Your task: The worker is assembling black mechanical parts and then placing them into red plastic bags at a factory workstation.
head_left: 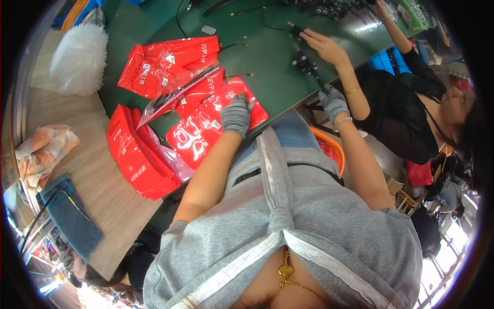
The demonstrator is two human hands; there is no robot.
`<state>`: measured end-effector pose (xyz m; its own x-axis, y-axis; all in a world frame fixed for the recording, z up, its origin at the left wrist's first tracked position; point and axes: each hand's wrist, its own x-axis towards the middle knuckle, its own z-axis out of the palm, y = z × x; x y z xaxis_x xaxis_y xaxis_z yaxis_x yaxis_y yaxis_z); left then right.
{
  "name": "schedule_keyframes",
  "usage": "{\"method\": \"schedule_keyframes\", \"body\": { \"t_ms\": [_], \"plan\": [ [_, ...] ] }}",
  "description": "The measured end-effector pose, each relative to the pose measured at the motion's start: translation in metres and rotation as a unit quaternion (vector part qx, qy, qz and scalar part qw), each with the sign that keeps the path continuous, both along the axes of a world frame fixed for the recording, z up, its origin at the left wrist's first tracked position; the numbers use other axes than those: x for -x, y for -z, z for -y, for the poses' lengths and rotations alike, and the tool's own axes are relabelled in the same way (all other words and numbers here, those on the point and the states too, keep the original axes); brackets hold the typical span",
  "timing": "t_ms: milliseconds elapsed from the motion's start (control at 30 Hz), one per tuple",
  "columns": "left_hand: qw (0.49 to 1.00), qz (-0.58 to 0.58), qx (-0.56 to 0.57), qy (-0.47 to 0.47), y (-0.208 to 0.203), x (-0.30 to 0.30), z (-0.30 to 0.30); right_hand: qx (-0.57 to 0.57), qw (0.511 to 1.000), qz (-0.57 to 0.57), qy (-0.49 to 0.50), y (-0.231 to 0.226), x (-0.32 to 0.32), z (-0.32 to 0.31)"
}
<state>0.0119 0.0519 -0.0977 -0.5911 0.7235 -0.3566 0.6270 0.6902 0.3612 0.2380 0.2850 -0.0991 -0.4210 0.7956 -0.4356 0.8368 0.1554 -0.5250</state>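
My left hand (236,117), in a grey striped fingerless glove, presses on a glossy red plastic bag (198,135) near the table's front edge. Its fingers are curled at the upper part of the bag. Gloved the same way, my right hand (334,102) is closed at the table edge on a black cable (315,76) with dark fittings along it; the cable runs up and away over the tabletop. Just beyond, a co-worker's bare hand (327,49) is near the far part of that cable, fingers stretched out.
More red bags (167,64) lie on the green table (280,77), with a stack (136,157) at the left and a clear sleeve (177,90) across them. Dark small parts (324,7) are heaped at the back. A white fluffy bundle (80,59) and a blue cloth (72,216) lie left.
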Motion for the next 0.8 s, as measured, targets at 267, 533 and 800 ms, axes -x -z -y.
{"method": "schedule_keyframes", "body": {
  "t_ms": [267,533,800],
  "plan": [
    [0.987,0.034,-0.154,-0.042,0.014,0.009,0.029,0.148,0.965,-0.167,-0.134,-0.060,0.015,0.060],
    [0.967,0.110,-0.229,0.007,-0.011,0.003,0.059,0.225,0.945,-0.069,-0.226,-0.096,0.024,0.049],
    [0.907,0.231,-0.350,-0.043,-0.036,-0.014,0.062,0.175,0.949,-0.059,-0.256,-0.098,0.021,0.070]
  ]
}}
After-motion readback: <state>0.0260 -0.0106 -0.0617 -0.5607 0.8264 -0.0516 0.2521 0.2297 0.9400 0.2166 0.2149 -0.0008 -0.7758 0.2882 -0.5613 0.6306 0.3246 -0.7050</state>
